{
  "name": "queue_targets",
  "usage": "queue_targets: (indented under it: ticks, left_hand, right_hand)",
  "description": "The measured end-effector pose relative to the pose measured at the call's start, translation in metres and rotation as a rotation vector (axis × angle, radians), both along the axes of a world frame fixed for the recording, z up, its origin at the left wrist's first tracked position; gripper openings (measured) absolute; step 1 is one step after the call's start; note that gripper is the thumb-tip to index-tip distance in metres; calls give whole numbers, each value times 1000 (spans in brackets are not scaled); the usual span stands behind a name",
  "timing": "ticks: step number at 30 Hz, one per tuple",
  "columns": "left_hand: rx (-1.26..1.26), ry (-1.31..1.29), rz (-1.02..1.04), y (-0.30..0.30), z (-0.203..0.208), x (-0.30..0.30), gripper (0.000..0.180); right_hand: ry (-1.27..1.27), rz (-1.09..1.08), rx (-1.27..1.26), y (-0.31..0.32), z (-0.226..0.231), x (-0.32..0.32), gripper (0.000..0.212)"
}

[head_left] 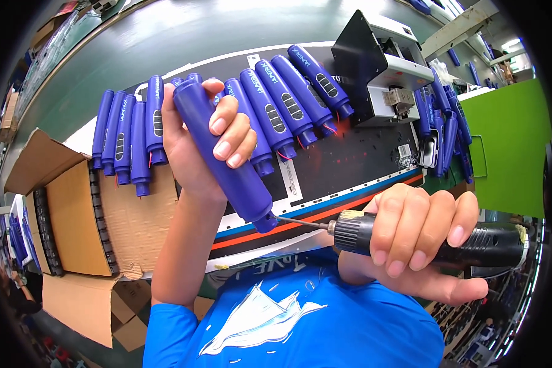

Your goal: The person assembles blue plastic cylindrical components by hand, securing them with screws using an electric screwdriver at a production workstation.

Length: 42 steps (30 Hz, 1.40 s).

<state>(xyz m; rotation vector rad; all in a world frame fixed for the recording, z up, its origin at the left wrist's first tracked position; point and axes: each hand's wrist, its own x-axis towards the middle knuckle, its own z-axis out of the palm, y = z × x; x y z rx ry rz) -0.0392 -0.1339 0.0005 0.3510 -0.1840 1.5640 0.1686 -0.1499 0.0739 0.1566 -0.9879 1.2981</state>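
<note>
Dark green table [165,43] with black mat [349,159]; open brown cardboard box [73,214] at left. Rows of blue plastic handle casings [282,101]. Left hand [193,144] wrapped around one blue casing [227,159]; right hand [411,236] clenched on black electric screwdriver [484,245], bit at casing's end.

Rows of blue handle casings [276,104] crowd the mat's far edge; black machine [380,67] blocks far right. Open cardboard box [73,214] fills left. Mat centre [356,156] bare, passable.
</note>
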Motion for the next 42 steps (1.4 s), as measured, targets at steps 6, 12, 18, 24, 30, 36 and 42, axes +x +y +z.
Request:
queue_targets:
  ticks: [6, 12, 18, 24, 30, 36, 42]
  left_hand:
    - [-67, -26, -14, -1, 2, 5, 65]
    - [-33, -6, -36, -4, 1, 7, 66]
    - [-24, 67, 15, -4, 4, 11, 65]
    - [-53, 93, 16, 1, -5, 23, 46]
    - [-150, -65, -53, -5, -12, 13, 37]
    - [-191, -44, -53, -2, -11, 9, 42]
    - [-125, 40, -70, 2, -14, 6, 34]
  right_hand:
    - [-28, 21, 7, -1, -3, -3, 53]
    - [-38, 27, -16, -9, -10, -12, 51]
    - [-40, -42, 34, -11, -19, -15, 53]
    - [49, -61, -166, -8, -34, 16, 62]
    - [-157, -536, -692, 45, -26, 134, 39]
    - [-880, -1118, -811, 101, -30, 303, 41]
    - [-1250, -1138, -863, 112, -58, 348, 57]
